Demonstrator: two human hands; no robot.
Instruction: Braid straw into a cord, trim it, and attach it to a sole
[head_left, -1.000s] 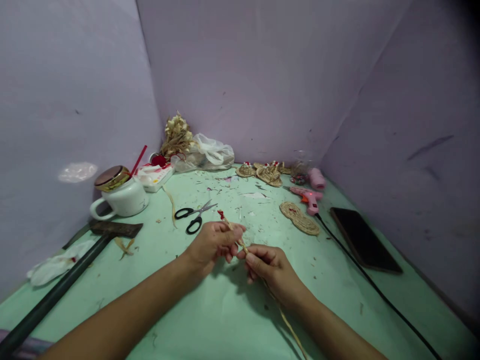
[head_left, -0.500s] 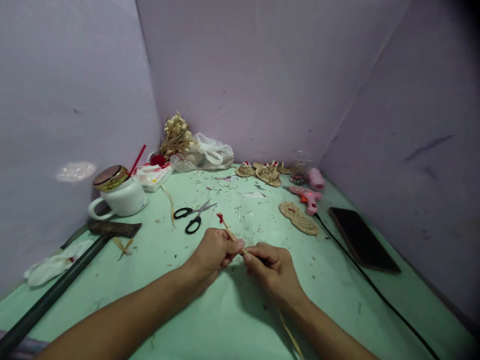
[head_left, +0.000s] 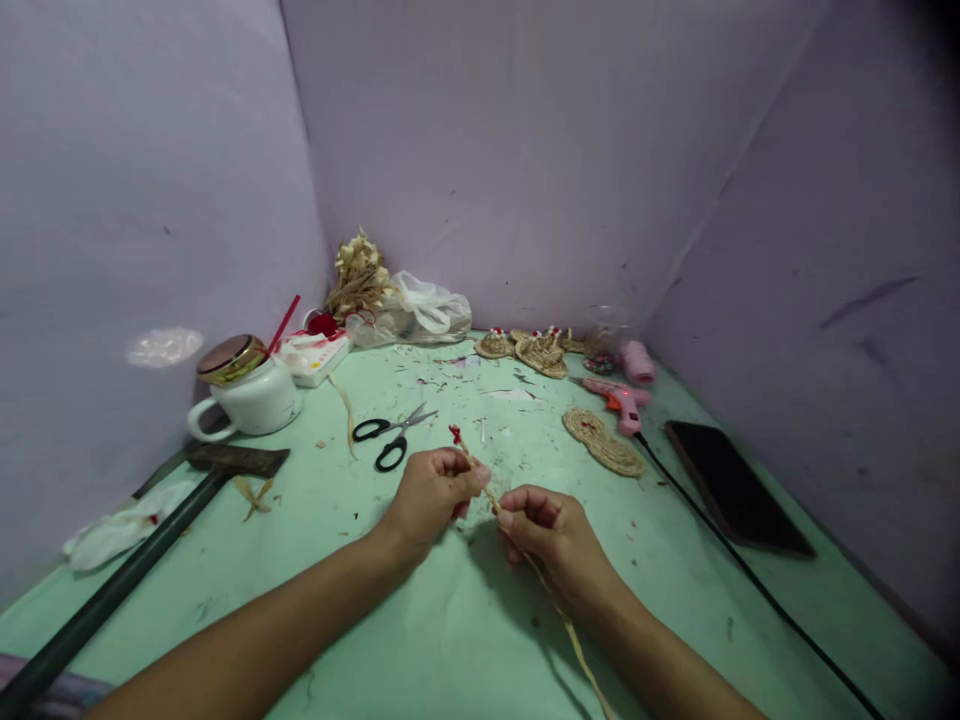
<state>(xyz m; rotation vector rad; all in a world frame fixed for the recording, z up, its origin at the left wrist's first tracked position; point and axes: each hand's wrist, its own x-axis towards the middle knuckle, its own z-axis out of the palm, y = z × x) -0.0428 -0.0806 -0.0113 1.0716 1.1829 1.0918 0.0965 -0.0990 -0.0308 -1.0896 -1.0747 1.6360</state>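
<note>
A thin straw-coloured cord [head_left: 564, 622], twisted near its upper end and tipped with a red knot [head_left: 455, 435], runs between both hands in the middle of the table. My left hand [head_left: 441, 487] pinches it a little below the red tip. Just to the right, my right hand [head_left: 541, 525] has thumb and fingers closed on the same cord. From there the strand trails down past my right wrist to the lower edge of the view. Black-handled scissors [head_left: 394, 436] lie with blades parted beyond my left hand.
Left stand a white mug [head_left: 259, 402] with a jar on top and a hammer-like tool [head_left: 236, 460]. Dried husks [head_left: 358, 270] and a plastic bag [head_left: 431, 305] lie behind. Right are a woven coil piece [head_left: 602, 443], a pink glue gun [head_left: 622, 400] with cord, and a phone [head_left: 735, 490].
My right hand has drawn slightly away from the left, so more cord shows between them. The trailing strand is more visible. The whole view has shifted slightly.
</note>
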